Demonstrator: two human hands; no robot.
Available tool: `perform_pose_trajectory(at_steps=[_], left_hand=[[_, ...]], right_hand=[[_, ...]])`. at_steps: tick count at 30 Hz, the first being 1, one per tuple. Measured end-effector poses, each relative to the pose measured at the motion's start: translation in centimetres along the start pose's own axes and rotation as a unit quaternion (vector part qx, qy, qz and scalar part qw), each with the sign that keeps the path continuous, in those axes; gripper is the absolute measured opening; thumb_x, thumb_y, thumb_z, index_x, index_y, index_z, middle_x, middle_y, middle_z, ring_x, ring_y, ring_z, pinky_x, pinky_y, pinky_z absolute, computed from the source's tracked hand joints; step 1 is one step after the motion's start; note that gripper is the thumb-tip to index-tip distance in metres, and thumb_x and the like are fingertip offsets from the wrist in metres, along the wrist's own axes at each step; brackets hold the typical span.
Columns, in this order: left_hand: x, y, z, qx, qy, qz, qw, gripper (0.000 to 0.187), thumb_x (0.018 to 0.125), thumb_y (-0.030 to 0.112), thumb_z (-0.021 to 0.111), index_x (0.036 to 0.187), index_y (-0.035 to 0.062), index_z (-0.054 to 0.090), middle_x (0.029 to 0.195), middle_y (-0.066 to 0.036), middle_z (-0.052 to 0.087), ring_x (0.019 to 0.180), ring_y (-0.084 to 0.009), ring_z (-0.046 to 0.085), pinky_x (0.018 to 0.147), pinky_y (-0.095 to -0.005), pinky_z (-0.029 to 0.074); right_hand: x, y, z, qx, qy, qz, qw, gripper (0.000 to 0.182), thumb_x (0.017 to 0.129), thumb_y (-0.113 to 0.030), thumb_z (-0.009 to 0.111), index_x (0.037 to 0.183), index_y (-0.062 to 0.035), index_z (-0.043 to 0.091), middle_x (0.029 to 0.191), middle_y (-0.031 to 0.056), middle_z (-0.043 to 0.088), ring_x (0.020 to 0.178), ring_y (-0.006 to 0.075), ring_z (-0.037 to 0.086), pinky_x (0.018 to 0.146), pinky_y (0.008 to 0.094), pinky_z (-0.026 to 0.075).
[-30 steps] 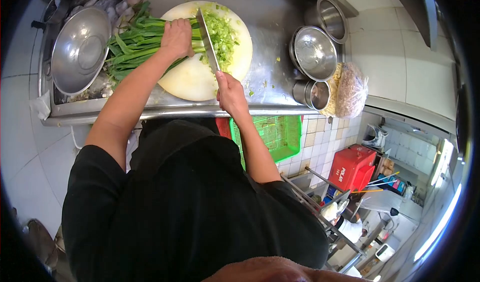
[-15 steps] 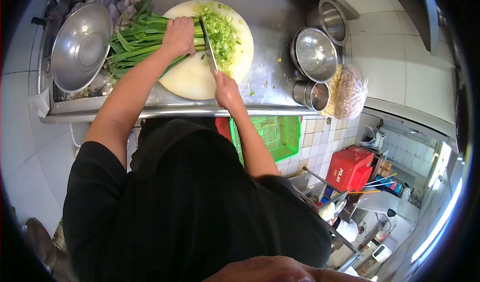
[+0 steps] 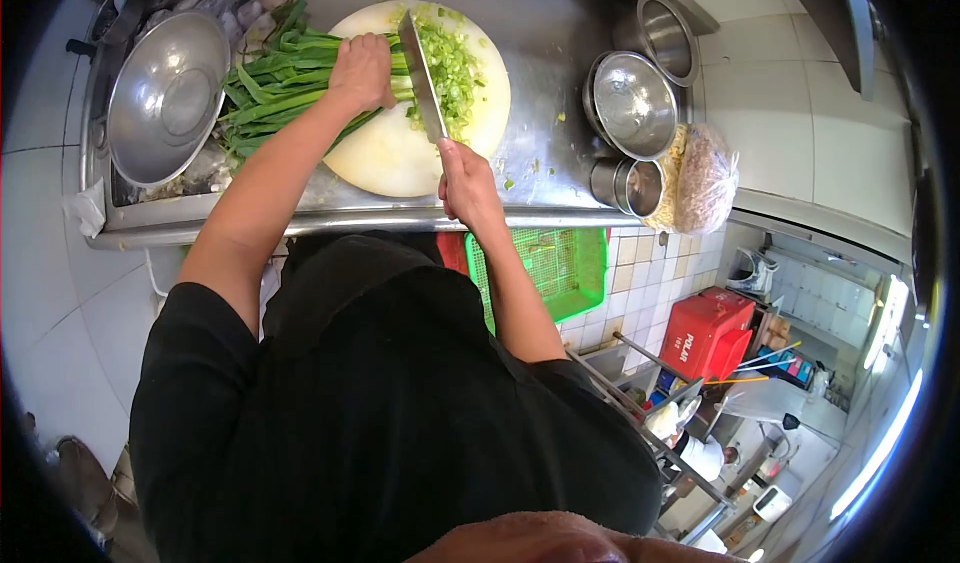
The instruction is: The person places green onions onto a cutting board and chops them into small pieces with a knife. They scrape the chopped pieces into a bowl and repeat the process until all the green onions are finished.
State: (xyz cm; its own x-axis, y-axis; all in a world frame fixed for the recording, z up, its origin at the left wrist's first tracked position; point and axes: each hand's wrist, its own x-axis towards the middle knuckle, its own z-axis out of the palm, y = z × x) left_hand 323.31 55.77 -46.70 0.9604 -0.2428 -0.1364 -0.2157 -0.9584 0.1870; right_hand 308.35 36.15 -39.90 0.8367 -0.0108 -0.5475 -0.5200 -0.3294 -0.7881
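A bunch of long green stalks (image 3: 285, 88) lies with its cut ends on a round, pale cutting board (image 3: 385, 163). My left hand (image 3: 362, 69) is closed over the stalks near those ends. In my right hand (image 3: 470, 185) is the handle of a broad knife (image 3: 422, 78), whose blade crosses the board just to the right of my left hand. Chopped green pieces (image 3: 452, 71) are spread on the board's right side, beside the blade. The fingertips of my left hand are partly hidden.
At the left, a large metal bowl (image 3: 168, 98) rests over the sink. Metal bowls (image 3: 633, 106), small metal pots (image 3: 638, 187) and a filled plastic bag (image 3: 706, 181) stand at the counter's right. Below the edge is a green basket (image 3: 580, 273). Another person (image 3: 703, 455) is in the background.
The knife's blade has turned to show more of its flat side, and my right hand has shifted slightly right. My left hand stays on the stalks.
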Motion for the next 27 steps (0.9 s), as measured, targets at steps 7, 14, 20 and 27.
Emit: perform_pose_trajectory(at_steps=[7, 14, 20, 27], left_hand=[[0.3, -0.5, 0.9, -0.001, 0.024, 0.0, 1.0, 0.088, 0.061, 0.029, 0.094, 0.131, -0.0056, 0.055, 0.126, -0.02, 0.061, 0.124, -0.0331, 0.058, 0.112, -0.0445, 0.04], [0.2, -0.1, 0.3, 0.009, 0.003, 0.002, 1.0, 0.085, 0.064, 0.031, 0.091, 0.131, -0.0063, 0.054, 0.127, -0.019, 0.062, 0.126, -0.0344, 0.057, 0.114, -0.0468, 0.039], [0.4, 0.2, -0.9, 0.009, -0.045, -0.012, 0.999, 0.095, 0.061, 0.033, 0.093, 0.136, -0.0065, 0.05, 0.131, -0.022, 0.059, 0.131, -0.0363, 0.054, 0.116, -0.0486, 0.037], [-2.3, 0.8, -1.1, 0.033, -0.05, -0.013, 0.998, 0.105, 0.062, 0.042, 0.095, 0.142, -0.0064, 0.046, 0.137, -0.022, 0.057, 0.134, -0.0354, 0.052, 0.116, -0.052, 0.037]], right_hand=[[3.2, 2.8, 1.6, -0.064, 0.031, -0.084, 0.994, 0.055, 0.111, -0.048, 0.045, 0.108, 0.0022, 0.067, 0.061, 0.0107, 0.057, 0.044, 0.0192, 0.054, 0.044, 0.0359, 0.044], [8.1, 0.4, 3.2, -0.069, 0.006, -0.02, 0.997, 0.06, 0.11, -0.049, 0.045, 0.096, 0.0064, 0.065, 0.07, 0.0264, 0.064, 0.053, 0.0379, 0.063, 0.054, 0.0473, 0.051], [0.3, 7.6, -2.0, -0.128, -0.012, 0.005, 0.992, 0.067, 0.109, -0.055, 0.043, 0.117, 0.0053, 0.07, 0.067, 0.0195, 0.064, 0.06, 0.0269, 0.067, 0.069, 0.0438, 0.054], [-3.6, 3.7, -5.7, 0.004, -0.046, 0.085, 0.995, 0.058, 0.11, -0.053, 0.045, 0.096, -0.0006, 0.066, 0.059, 0.0062, 0.056, 0.045, 0.0166, 0.054, 0.044, 0.0323, 0.045]])
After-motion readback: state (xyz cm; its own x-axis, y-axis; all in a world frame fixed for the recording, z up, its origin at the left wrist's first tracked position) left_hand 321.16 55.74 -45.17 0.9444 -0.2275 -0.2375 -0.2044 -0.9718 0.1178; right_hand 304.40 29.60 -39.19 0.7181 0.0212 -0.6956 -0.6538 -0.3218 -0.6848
